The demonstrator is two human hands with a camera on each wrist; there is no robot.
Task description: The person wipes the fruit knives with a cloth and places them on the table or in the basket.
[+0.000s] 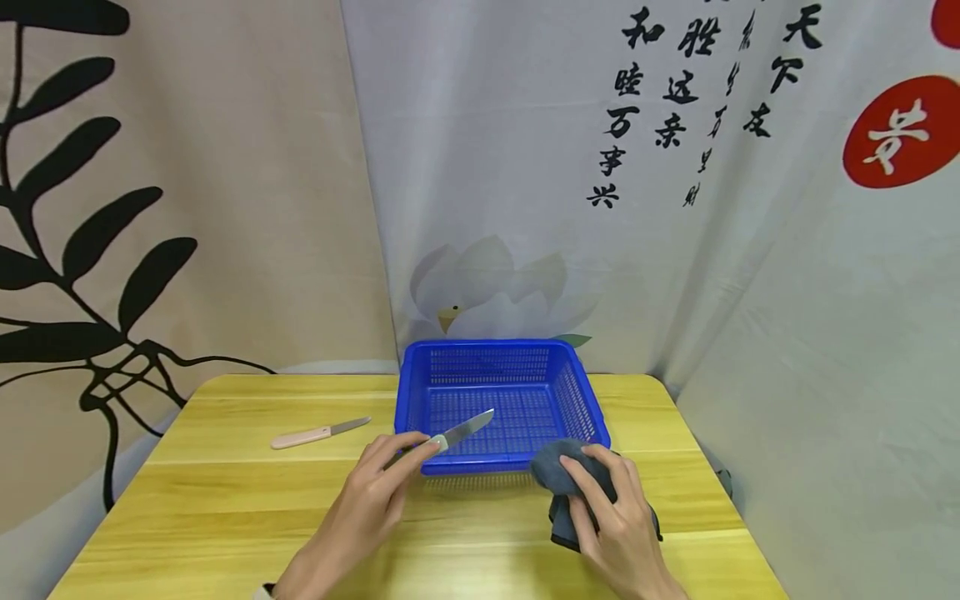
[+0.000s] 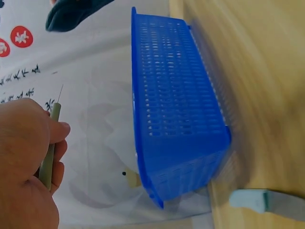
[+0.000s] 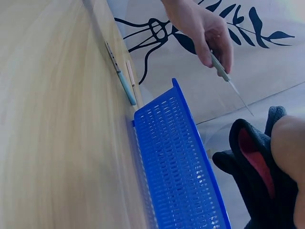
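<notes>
My left hand point(image 1: 371, 487) grips a small knife point(image 1: 467, 429) by its pale green handle, blade pointing up and right over the blue basket's near side. In the left wrist view the fingers wrap that handle point(image 2: 46, 167). My right hand point(image 1: 618, 525) holds a bunched dark grey cloth point(image 1: 553, 467) at the basket's front right corner. Seen from the right wrist, the cloth point(image 3: 252, 167) is folded, with a reddish patch inside. Cloth and blade are apart.
A blue plastic basket point(image 1: 412, 392) stands at the table's back. Left of it lies a pink-handled knife point(image 1: 302, 437). Both wrist views show a teal-handled knife point(image 2: 249, 199) on the table point(image 1: 225, 517); I cannot find it in the head view. A printed curtain point(image 1: 487, 167) hangs behind.
</notes>
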